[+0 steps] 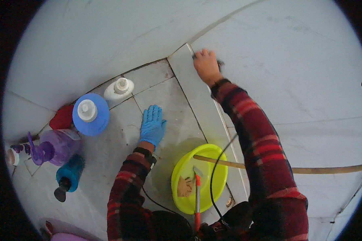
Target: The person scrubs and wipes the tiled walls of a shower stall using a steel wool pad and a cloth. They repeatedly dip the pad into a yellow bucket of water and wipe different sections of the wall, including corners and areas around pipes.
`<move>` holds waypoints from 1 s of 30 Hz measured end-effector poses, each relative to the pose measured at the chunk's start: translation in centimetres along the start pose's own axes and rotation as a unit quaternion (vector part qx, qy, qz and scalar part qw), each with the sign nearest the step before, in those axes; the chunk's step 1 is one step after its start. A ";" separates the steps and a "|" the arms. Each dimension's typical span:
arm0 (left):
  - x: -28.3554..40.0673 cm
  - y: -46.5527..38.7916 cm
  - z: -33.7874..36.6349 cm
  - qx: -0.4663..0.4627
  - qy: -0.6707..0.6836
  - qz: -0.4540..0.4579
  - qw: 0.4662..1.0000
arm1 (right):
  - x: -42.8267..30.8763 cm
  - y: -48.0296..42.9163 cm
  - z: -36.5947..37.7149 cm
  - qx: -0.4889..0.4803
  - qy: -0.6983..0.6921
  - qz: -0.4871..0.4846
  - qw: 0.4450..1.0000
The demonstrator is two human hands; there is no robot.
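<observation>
My left hand [153, 125], in a blue disposable glove, lies flat on the grey floor tiles with its fingers extended and holds nothing. My bare right hand [206, 65] is at the upper end of a pale raised ledge, beside the wall, with its fingers curled over a dark bristly scrubber or brush [220, 64], mostly hidden by the hand. Nearer to me stands a yellow-green plastic basin [174, 186]. In it are a scraper with a red and silver handle [198, 189] and a piece of brown material [184, 187]. A wooden stick [328, 170] reaches over its rim.
Left of my gloved hand stand a white bottle [117, 90], a blue bottle with a white cap [92, 123], a purple pump bottle [61, 144] and a teal bottle [68, 177]. A red object [61, 117] lies by the wall. A black cable [211, 183] crosses the basin.
</observation>
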State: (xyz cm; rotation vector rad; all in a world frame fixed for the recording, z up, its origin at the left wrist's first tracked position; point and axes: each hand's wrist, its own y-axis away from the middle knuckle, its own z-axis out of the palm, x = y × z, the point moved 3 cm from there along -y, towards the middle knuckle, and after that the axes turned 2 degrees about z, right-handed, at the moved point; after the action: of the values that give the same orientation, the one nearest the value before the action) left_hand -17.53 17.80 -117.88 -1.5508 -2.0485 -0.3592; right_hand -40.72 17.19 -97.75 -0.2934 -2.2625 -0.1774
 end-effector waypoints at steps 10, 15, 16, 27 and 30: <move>0.1 -0.3 0.0 0.011 -0.008 -0.004 1.000 | 3.2 11.9 -3.8 -0.146 0.019 -0.103 0.984; 0.0 -0.2 0.6 -0.016 -0.022 -0.013 1.000 | 13.4 4.1 -9.3 0.139 0.057 0.085 0.985; 0.0 -0.2 0.5 0.017 -0.025 0.003 1.000 | 13.1 4.7 -9.1 0.111 0.045 0.074 0.990; 0.2 0.0 -0.2 -0.034 -0.048 0.004 0.998 | 9.9 9.1 -7.6 -0.057 0.032 0.067 0.996; 0.2 0.1 0.0 -0.025 -0.060 -0.002 0.998 | 16.0 7.1 -11.7 0.152 0.097 0.065 0.981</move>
State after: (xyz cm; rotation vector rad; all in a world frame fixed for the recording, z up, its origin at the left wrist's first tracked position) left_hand -17.53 18.02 -117.76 -1.6327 -2.1494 -0.3278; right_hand -40.35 23.83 -77.76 -0.2481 -2.0327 0.1996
